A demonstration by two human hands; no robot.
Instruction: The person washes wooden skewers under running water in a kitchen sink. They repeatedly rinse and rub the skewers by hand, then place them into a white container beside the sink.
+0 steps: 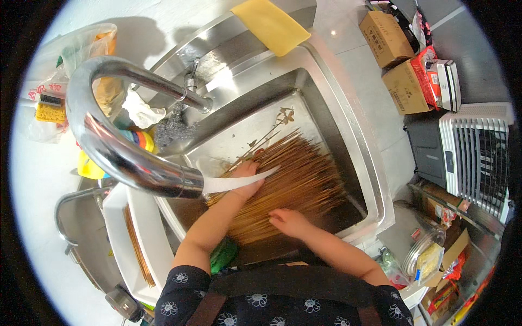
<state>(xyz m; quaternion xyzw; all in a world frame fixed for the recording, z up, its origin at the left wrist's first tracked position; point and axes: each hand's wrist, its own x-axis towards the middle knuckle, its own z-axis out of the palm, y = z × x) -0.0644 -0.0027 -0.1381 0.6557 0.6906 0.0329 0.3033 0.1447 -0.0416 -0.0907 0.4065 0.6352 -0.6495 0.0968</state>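
A wide mass of thin brown sticks (pixel 301 179), probably bamboo skewers, lies in a stainless steel sink (pixel 346 93). My left hand (pixel 246 181) rests on the sticks' upper left side; its fingertips are partly hidden. Lower down, my right hand (pixel 290 223) is against the sticks with fingers bent, and I cannot tell whether it grips any. From a curved chrome faucet (pixel 138 167), a stream of water (pixel 232 183) runs across my left hand onto the sticks. A twig with dried leaves (pixel 287 116) and dark scraps lie on the sink floor beyond.
The faucet's thick neck arches over the sink's left side. A white plastic tub (pixel 153 240) with a few sticks stands left. A yellow cloth (pixel 271 26) hangs over the back rim. Steel scouring wool (pixel 175 126) sits behind the faucet. Cardboard boxes (pixel 385 38) and an air cooler (pixel 475 159) stand right.
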